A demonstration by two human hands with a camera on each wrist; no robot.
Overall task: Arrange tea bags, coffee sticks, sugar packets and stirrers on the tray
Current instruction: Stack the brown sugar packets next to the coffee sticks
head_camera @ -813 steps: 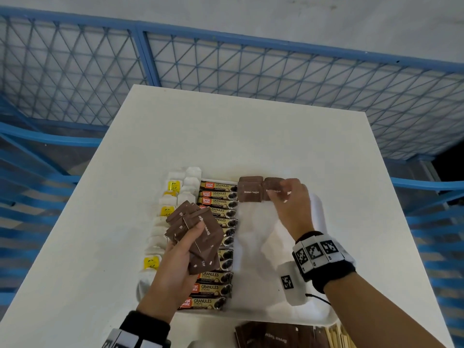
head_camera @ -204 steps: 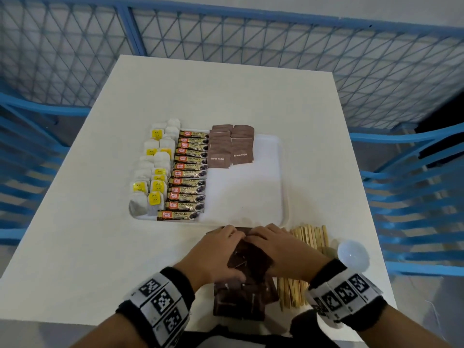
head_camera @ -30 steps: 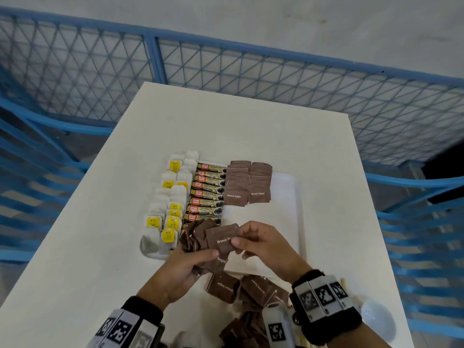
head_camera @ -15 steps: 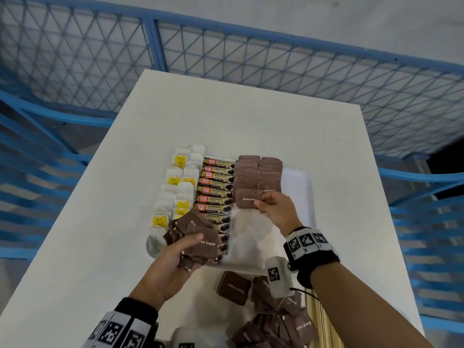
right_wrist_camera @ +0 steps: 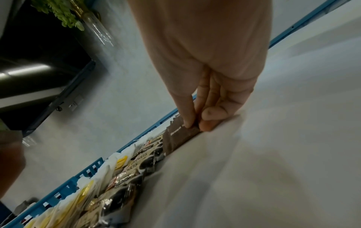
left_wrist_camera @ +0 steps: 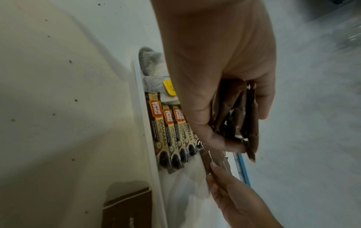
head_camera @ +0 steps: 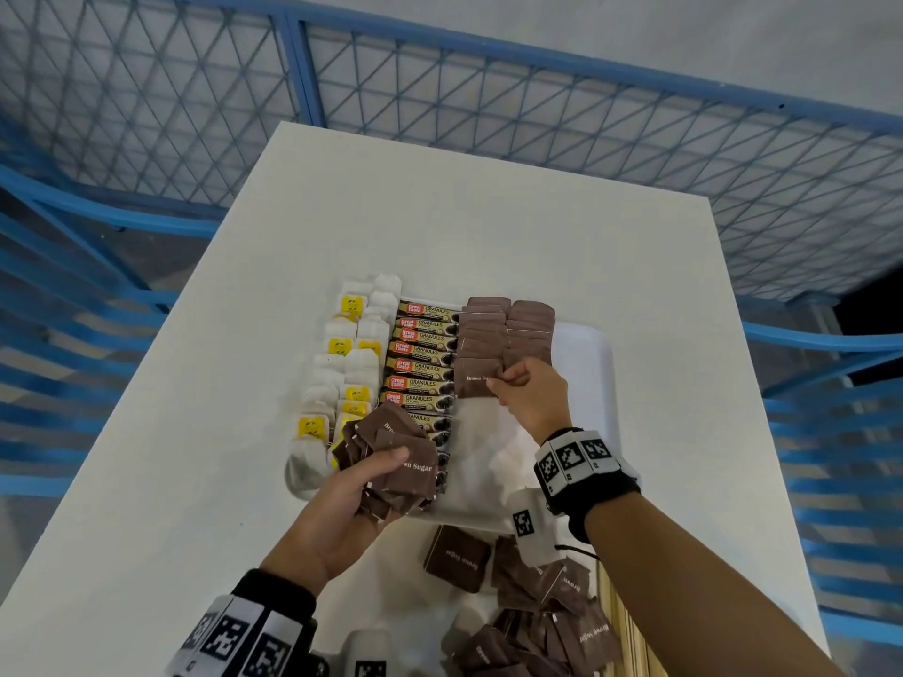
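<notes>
A white tray (head_camera: 593,364) holds a column of tea bags (head_camera: 349,356) with yellow tags, a column of coffee sticks (head_camera: 422,356) and two short columns of brown sugar packets (head_camera: 505,332). My right hand (head_camera: 498,381) pinches one brown sugar packet (head_camera: 473,381) at the near end of the left sugar column, low over the tray; in the right wrist view the right hand (right_wrist_camera: 194,125) holds that packet (right_wrist_camera: 179,135) by its edge. My left hand (head_camera: 386,464) grips a fanned bunch of sugar packets (head_camera: 398,456) above the tray's near left part, also in the left wrist view (left_wrist_camera: 236,117).
Loose sugar packets (head_camera: 537,608) lie on the white table (head_camera: 464,227) in front of the tray. Wooden stirrers (head_camera: 618,623) lie beside them, partly under my right arm. Blue mesh fencing (head_camera: 537,90) surrounds the table.
My right hand has carried one sugar packet forward from the bunch to the left sugar column on the tray and lowered it there. The left hand still holds the bunch.
</notes>
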